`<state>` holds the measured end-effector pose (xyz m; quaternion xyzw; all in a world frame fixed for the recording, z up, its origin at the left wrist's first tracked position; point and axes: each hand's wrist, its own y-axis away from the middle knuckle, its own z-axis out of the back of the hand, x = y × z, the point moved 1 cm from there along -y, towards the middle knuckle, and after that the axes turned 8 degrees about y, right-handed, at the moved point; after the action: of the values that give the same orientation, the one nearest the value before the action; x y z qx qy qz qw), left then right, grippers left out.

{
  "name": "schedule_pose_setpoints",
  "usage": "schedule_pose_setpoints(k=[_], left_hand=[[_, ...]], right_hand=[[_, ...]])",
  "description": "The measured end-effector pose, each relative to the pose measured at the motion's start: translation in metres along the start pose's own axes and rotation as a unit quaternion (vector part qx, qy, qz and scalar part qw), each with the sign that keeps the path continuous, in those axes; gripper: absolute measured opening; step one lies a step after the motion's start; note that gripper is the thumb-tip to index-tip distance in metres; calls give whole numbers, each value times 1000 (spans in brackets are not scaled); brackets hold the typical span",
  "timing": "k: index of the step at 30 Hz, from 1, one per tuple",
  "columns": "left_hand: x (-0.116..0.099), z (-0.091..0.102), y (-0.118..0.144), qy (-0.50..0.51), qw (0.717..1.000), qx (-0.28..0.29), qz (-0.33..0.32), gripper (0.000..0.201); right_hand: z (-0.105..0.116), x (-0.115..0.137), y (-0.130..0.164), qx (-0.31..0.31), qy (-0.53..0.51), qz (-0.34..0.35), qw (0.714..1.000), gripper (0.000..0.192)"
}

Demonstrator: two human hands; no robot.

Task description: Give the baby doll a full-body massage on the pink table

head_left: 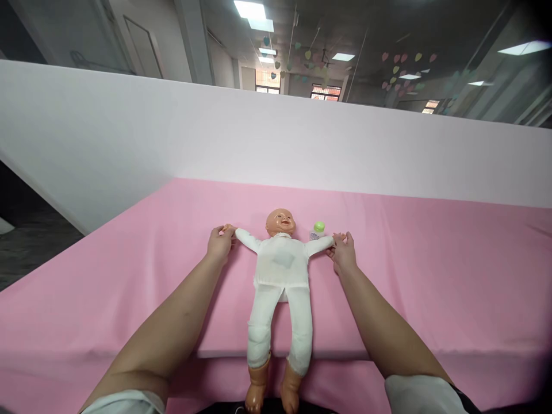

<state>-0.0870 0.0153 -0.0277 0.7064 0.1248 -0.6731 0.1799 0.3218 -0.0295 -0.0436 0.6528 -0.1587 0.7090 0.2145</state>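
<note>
A baby doll [282, 270] in a white cloth body lies face up on the pink cloth, its arms stretched out to both sides. My left hand [220, 244] is closed around the doll's hand on the left. On the other side, my right hand [344, 252] grips the doll's right-side hand between thumb and fingers. Just behind that doll arm stands a small bottle [319, 227] with a green cap, its lower part hidden by the arm. The doll's bare feet hang over the front edge of the table.
Pink cloth [452, 276] covers the table and drops over its front edge. A white panel [276, 141] rises along the back. Beyond it are ceiling lights and hanging heart shapes. Dark floor [26, 247] shows at the far left.
</note>
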Motion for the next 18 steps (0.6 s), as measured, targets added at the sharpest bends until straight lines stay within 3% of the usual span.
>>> schedule_pose_setpoints(k=[4,9,14,18], left_hand=[[3,7,-9,23,1000,-1,15,24],[10,10,-13,32,999,15,16,24],[13,13,-17,19,1000,-2,19,24],[12,15,-14,30,999,19,13,31]], right_hand=[[9,5,-8,53,-22,-23,998,47],[22,9,-15,153,-44,-31,987,43],[24,6,-18,187,-42,-28,981,37],[19,1,-18,197,-30,-20,980,42]])
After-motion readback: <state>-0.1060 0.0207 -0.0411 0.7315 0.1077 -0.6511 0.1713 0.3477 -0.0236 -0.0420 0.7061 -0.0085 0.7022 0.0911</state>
